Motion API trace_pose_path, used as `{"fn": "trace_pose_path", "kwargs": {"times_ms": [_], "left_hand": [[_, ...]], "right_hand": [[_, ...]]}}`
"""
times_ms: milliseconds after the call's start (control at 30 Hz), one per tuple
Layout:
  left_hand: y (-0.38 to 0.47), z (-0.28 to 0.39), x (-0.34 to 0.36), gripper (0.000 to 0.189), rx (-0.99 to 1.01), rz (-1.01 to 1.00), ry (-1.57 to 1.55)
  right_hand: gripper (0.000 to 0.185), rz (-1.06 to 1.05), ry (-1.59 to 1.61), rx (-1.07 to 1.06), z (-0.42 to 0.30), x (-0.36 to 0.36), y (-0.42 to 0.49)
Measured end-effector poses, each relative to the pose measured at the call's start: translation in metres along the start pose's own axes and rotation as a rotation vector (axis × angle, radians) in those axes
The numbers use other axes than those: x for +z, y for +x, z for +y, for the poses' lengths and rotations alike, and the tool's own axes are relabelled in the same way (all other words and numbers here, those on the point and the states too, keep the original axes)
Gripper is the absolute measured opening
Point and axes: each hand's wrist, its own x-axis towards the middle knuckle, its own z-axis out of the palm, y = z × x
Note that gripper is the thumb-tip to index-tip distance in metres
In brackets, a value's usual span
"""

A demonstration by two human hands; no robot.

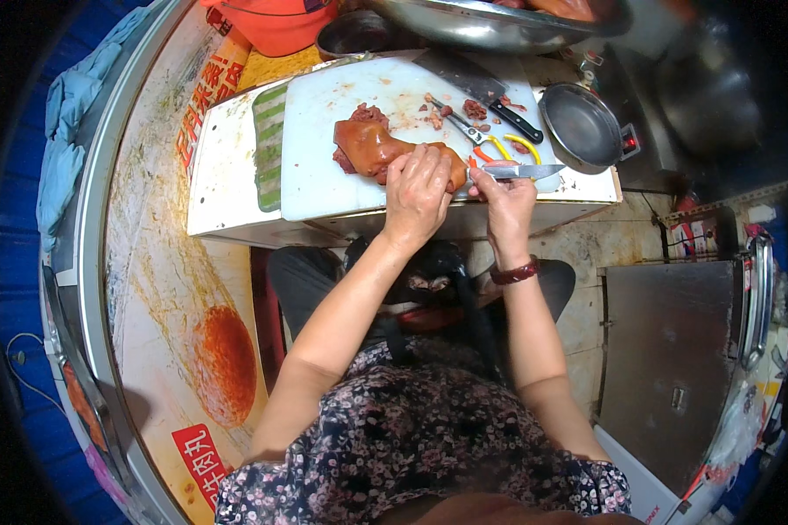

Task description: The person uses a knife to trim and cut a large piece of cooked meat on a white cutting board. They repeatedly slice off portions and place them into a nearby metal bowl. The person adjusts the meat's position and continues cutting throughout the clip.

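A brown, glossy cooked piece of meat with skin (pixel 366 146), perhaps a pork knuckle, lies on the white cutting board (pixel 322 190). Dark red flesh shows at its left end. My left hand (pixel 420 187) presses on its right half, fingers curled over the top. By the right end, my right hand (pixel 511 200) grips a small knife (pixel 525 171) whose blade points right, away from the meat; its handle is mostly hidden. Just behind that hand rest kitchen shears (pixel 476 134) with yellow and orange handles. Meat scraps (pixel 475 109) are scattered around them.
Behind the shears lies a cleaver (pixel 463 73) with a black handle. A round metal pan (pixel 579 125) stands right of the board, beside a small red-lit display (pixel 629 142). At the back are a large steel basin (pixel 486 29), a dark bowl (pixel 361 36) and an orange bucket (pixel 279 29).
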Motion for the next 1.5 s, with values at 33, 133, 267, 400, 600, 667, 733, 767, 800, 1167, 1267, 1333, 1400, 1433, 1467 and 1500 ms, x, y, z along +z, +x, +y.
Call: {"fn": "trace_pose_path", "kwargs": {"times_ms": [33, 133, 267, 400, 600, 667, 733, 767, 800, 1167, 1267, 1333, 1400, 1433, 1467, 1500], "left_hand": [[0.0, 0.0, 0.0, 0.048, -0.002, -0.007, 0.003], [0.0, -0.001, 0.0, 0.048, -0.003, -0.018, 0.005], [0.0, -0.001, 0.0, 0.048, 0.002, -0.007, 0.009], [0.0, -0.002, 0.002, 0.048, 0.002, -0.006, 0.001], [0.0, -0.001, -0.001, 0.047, 0.003, -0.014, 0.004], [0.001, -0.001, 0.0, 0.046, 0.002, -0.014, 0.003], [0.002, -0.001, 0.001, 0.046, -0.003, -0.018, -0.009], [0.002, -0.001, 0.001, 0.046, -0.006, -0.02, -0.015], [0.002, -0.001, 0.001, 0.046, -0.003, -0.016, -0.017], [-0.001, -0.001, 0.003, 0.048, 0.001, -0.006, 0.003], [-0.001, -0.001, 0.0, 0.047, -0.005, -0.013, -0.004], [-0.002, -0.001, 0.001, 0.047, -0.003, -0.009, 0.005], [-0.002, -0.001, 0.002, 0.047, 0.0, -0.004, 0.011], [-0.002, -0.001, 0.002, 0.048, 0.001, -0.002, 0.012], [-0.002, -0.001, 0.003, 0.048, 0.003, 0.0, 0.014], [-0.002, -0.001, 0.003, 0.048, 0.004, -0.002, 0.017]], "right_hand": [[0.014, -0.016, -0.01, 0.005, 0.001, -0.001, 0.001], [0.014, -0.049, 0.034, 0.04, -0.005, 0.0, 0.0], [0.016, -0.04, 0.057, 0.029, -0.004, -0.005, 0.002], [0.015, -0.022, -0.049, 0.003, 0.0, 0.001, 0.001], [0.016, -0.042, 0.064, 0.056, -0.006, -0.009, 0.003], [0.016, -0.016, -0.004, 0.031, -0.002, -0.007, 0.004], [0.017, -0.017, -0.065, 0.01, -0.001, -0.001, 0.003], [0.017, -0.025, -0.064, 0.003, 0.001, -0.002, 0.003], [0.018, -0.034, -0.062, -0.005, 0.003, -0.002, 0.004], [0.015, -0.04, -0.12, -0.036, 0.0, 0.0, 0.001], [0.014, -0.071, 0.029, 0.036, -0.009, -0.002, -0.002], [0.014, -0.033, 0.019, 0.007, -0.01, 0.001, -0.003], [0.015, -0.011, -0.027, -0.022, -0.007, 0.004, -0.004], [0.015, -0.008, -0.068, -0.037, -0.002, 0.004, -0.003], [0.015, -0.005, -0.109, -0.052, 0.001, 0.004, -0.003], [0.015, -0.02, -0.094, -0.051, 0.001, 0.004, -0.003]]}}
